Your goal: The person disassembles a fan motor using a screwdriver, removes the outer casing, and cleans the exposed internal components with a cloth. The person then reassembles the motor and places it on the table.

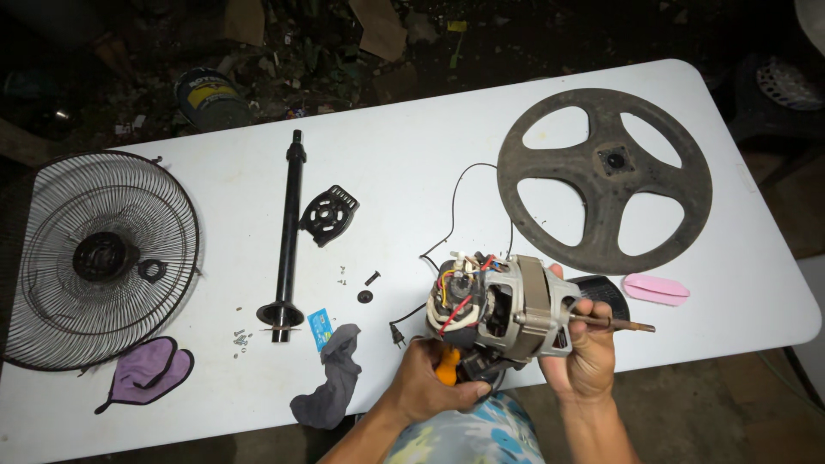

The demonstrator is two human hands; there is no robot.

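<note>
A fan motor [507,305] is held just above the near edge of a white bench [404,172], the right hand [584,348] gripping its shaft end, the left hand [434,382] closed around an orange-handled tool [447,365] beneath it. A fan grille [99,258], black pole [290,232] and round base [606,176] lie nearby.

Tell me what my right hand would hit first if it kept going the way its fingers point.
The right hand points up across the table; past the fan motor it holds, probably the black cap, then the round fan base. Depth is unclear.
</note>
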